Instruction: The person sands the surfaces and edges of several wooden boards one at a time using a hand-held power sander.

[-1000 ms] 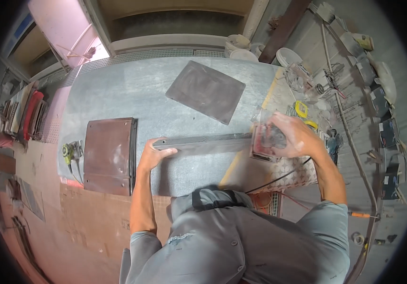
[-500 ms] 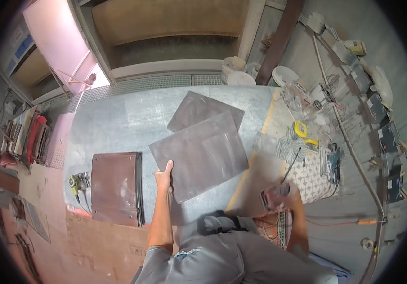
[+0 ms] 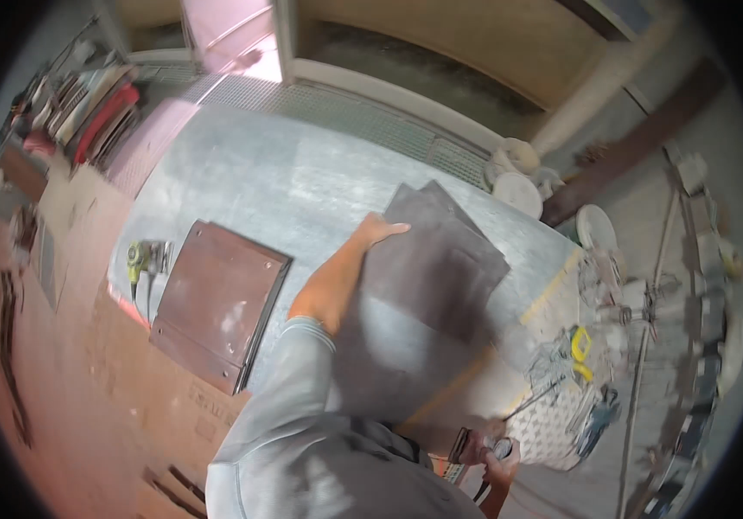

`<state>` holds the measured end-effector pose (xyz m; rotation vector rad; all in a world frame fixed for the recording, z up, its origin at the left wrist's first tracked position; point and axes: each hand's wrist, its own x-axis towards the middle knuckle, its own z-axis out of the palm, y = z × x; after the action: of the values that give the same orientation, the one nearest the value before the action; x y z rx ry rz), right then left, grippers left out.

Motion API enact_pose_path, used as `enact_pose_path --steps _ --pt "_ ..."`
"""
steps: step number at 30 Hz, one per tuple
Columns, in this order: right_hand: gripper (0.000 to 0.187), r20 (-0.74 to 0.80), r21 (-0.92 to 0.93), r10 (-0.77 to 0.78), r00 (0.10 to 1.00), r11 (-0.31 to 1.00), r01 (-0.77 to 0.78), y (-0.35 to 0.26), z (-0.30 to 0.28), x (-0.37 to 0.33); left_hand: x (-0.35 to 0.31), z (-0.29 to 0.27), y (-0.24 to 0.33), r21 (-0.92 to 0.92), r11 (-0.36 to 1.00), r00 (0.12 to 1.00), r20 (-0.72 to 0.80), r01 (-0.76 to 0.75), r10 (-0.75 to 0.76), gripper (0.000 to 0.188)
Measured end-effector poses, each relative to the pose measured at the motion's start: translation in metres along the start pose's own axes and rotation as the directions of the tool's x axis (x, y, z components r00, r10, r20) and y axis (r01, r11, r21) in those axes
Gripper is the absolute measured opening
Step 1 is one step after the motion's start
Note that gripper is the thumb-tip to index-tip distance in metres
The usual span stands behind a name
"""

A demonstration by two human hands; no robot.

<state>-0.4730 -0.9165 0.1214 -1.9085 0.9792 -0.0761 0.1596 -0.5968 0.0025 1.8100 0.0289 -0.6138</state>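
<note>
My left hand (image 3: 382, 229) grips a dusty brown flat panel (image 3: 427, 277) at its far left corner, thumb on top and the other fingers hidden. This panel lies over a second one (image 3: 440, 201), whose far edge shows beyond it on the grey table (image 3: 242, 173). Low at the right, my right hand (image 3: 501, 463) holds a dusty reddish sander (image 3: 472, 445) near my body, off the panel. To the left rests a stack of brown panels (image 3: 220, 303) with holes near the corners.
Beside the stack sits a green power tool (image 3: 136, 258) with a cord. On the right are a yellow-handled tool (image 3: 580, 344), a patterned cloth (image 3: 544, 432) and a blue-grey power tool (image 3: 598, 424). White buckets (image 3: 516, 192) stand beyond the table's far right corner.
The view has swung round. My left hand has shifted the upper panel farther off, more squarely over the lower one. My right hand has drawn the sander closer to my body.
</note>
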Motion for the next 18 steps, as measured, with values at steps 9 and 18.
enact_pose_path --steps 9,18 --pt "0.038 0.080 -0.067 -0.082 0.993 0.994 0.087 -0.068 0.055 0.040 -0.031 -0.029 0.006 0.438 0.876 0.779 -0.470 -0.203 0.415 0.044" --pt "0.053 0.294 -0.245 -0.294 0.909 0.896 0.369 -0.086 0.109 0.058 -0.273 -0.285 -0.163 0.497 0.685 0.329 -0.867 0.532 0.373 0.079"
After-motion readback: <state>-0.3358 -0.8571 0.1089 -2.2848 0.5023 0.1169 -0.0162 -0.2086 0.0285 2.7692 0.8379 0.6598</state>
